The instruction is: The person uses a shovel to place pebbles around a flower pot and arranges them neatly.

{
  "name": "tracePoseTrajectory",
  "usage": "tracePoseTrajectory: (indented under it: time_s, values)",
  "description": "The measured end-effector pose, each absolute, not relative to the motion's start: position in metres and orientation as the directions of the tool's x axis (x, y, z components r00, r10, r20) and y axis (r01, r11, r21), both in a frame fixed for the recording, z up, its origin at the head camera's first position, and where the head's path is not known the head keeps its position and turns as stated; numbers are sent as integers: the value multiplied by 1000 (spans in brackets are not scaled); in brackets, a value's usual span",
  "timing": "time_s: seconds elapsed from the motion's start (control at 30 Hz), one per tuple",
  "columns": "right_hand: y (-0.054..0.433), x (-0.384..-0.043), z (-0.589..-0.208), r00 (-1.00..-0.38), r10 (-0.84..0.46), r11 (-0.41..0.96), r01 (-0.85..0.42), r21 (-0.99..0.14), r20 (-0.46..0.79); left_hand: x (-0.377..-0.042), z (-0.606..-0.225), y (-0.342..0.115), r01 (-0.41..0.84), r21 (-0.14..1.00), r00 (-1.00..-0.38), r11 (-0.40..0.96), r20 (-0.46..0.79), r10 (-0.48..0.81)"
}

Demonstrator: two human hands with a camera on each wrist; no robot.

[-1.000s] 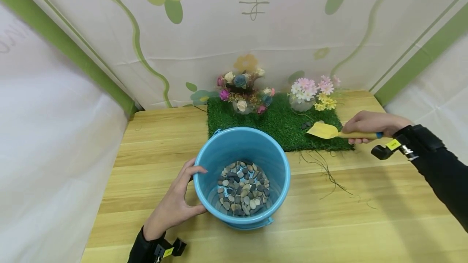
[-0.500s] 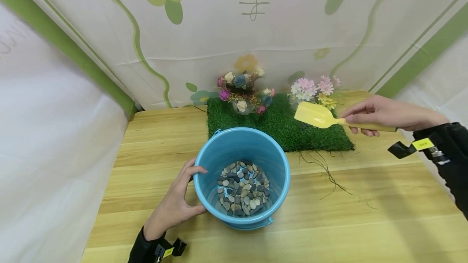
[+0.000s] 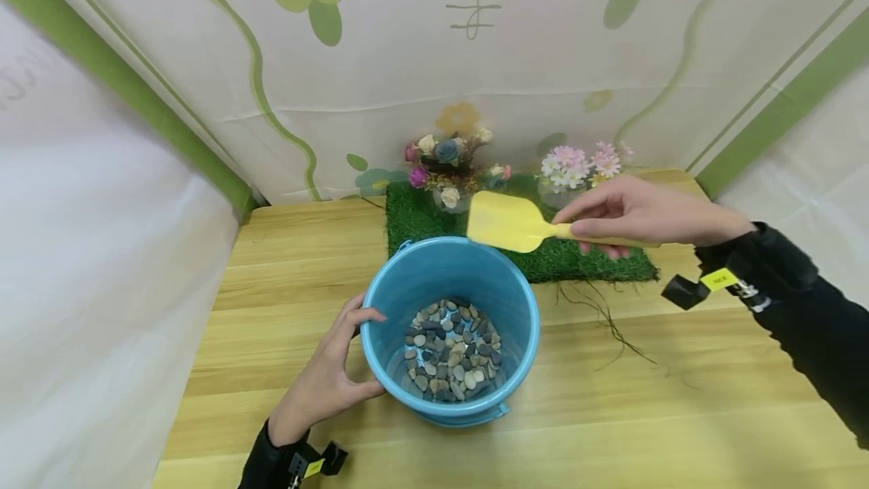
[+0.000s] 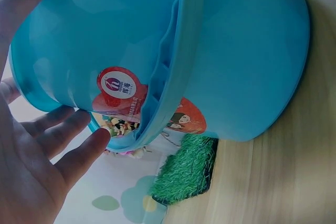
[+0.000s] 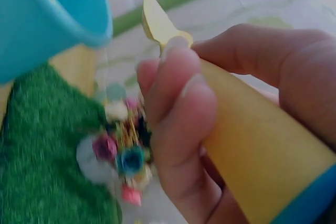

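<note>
My left hand grips the side of a blue bucket, fingertips over the rim and thumb against the outside. Several grey, tan and white pebbles lie across the bucket's bottom. In the left wrist view, the fingers reach to the rim beside a red label. My right hand holds a small yellow trowel by its handle, which has a blue end. The blade points left and overlaps the bucket's far rim in the head view; no stones show on it.
Behind the bucket lies a green artificial grass mat. On it stand a pot of mixed roses and a pot of pink and white flowers. Thin dark root-like strands lie on the wooden table. A patterned cloth wall rises behind.
My right hand has lifted the trowel from the right part of the grass mat and carried it left to the bucket's far rim. The left hand and bucket stay put.
</note>
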State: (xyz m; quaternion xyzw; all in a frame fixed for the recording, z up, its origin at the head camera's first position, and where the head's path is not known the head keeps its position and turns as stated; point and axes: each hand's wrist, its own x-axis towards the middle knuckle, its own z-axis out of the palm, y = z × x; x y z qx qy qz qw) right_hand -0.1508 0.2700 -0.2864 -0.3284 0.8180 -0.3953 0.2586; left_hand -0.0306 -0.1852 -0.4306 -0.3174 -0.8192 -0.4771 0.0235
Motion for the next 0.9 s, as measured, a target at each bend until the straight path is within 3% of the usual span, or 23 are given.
tracePoseTrajectory:
  time_s: [0.3, 0.9]
  values:
    - [206, -148, -285, -483, -857, 399, -397, -827, -181, -30, -429, -185, 534, 767, -805, 357, 332, 493]
    - [129, -138, -286, -408, -837, 540, -502, -675, -365, -30, -429, -186, 530, 769, -805, 356, 325, 496]
